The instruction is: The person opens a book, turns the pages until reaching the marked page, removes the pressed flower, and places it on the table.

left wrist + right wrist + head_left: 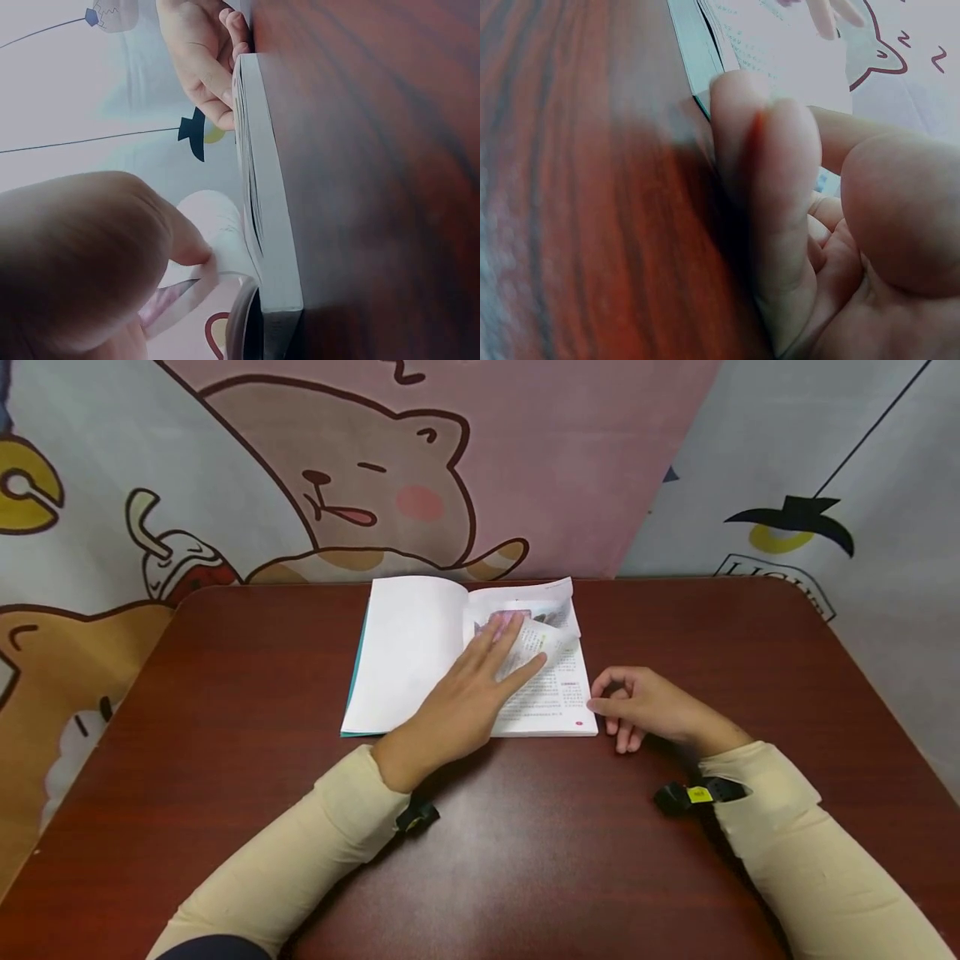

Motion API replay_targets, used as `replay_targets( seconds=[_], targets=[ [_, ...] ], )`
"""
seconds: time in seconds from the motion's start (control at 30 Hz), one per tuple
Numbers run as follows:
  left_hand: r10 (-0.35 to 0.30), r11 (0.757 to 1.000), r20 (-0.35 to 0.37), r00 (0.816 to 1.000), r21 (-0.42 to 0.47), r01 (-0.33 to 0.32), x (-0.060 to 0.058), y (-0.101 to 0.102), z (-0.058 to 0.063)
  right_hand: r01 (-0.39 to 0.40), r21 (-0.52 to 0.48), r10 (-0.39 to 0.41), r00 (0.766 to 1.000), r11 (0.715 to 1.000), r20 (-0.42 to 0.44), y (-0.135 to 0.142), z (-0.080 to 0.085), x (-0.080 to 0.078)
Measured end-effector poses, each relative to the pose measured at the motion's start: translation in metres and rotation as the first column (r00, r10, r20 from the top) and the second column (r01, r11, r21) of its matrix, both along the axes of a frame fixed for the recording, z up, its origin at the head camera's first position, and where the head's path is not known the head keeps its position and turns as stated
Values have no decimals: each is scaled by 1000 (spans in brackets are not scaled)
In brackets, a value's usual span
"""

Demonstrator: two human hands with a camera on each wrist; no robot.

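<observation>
Openly, a book (408, 652) is laid flat on a reddish-brown table (247, 693), at the middle of its far edge, presumably so that both pages can be reached by two hands at once. A left hand (468, 693) is placed with its fingers spread over the right page (536, 718), apparently so that the paper is held down, while a curled leaf (555, 642) is touched by the thumb. To the right, a right hand (637, 706) is set beside the book's near right corner, its fingers bent and its thumb brought against the paper's edge, perhaps as a steadying touch; whether a leaf is pinched there cannot be told.

No print is seen on the left page, whereas the right page is filled with small lines of text, topped by a coloured picture (512, 614) partly covered by fingers and marked near its lower corner by a tiny red spot (579, 723); none of the wording can be read. On the right wrist camera (672, 800), a yellow label (701, 795) is carried, its lettering too small to be made out. Behind, a cartoon backdrop (555, 460) is hung, on which a Z (403, 374) is drawn above a bear and framed lettering (753, 570) is cut off by the table's far edge, with no brand to be identified
</observation>
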State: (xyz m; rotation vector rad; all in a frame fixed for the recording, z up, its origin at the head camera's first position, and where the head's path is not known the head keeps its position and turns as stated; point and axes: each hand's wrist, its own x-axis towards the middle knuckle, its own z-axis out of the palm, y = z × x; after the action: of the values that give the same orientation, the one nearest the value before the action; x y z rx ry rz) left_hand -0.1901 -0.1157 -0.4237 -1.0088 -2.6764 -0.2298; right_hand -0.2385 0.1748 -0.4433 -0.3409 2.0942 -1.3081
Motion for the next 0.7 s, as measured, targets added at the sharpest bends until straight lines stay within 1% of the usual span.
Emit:
replay_targets(
  seconds=[0.07,0.23,0.27,0.4,0.47,0.63,0.7],
  targets=[
    [-7,1000,8,1000,-12,7,0,0,1,3,4,-3,1000,1000,-7,0,0,0],
    [-17,998,75,997,-62,22,3,1,4,-6,17,6,1000,1000,2,0,-1,0],
    [-18,997,76,997,-75,24,3,1,4,-5,20,5,1000,1000,5,0,-1,0],
    [-21,992,35,999,-124,25,3,1,5,7,33,-6,1000,999,-11,1,0,1],
    [-25,989,28,999,-143,29,2,2,6,11,29,-11,1000,1000,-16,1,1,1],
    [-51,981,78,996,-183,64,3,1,7,5,19,-5,1000,1000,4,1,2,0],
    [-67,978,87,994,-192,82,2,2,7,7,23,-7,1000,1000,0,1,2,0]
  ],
)
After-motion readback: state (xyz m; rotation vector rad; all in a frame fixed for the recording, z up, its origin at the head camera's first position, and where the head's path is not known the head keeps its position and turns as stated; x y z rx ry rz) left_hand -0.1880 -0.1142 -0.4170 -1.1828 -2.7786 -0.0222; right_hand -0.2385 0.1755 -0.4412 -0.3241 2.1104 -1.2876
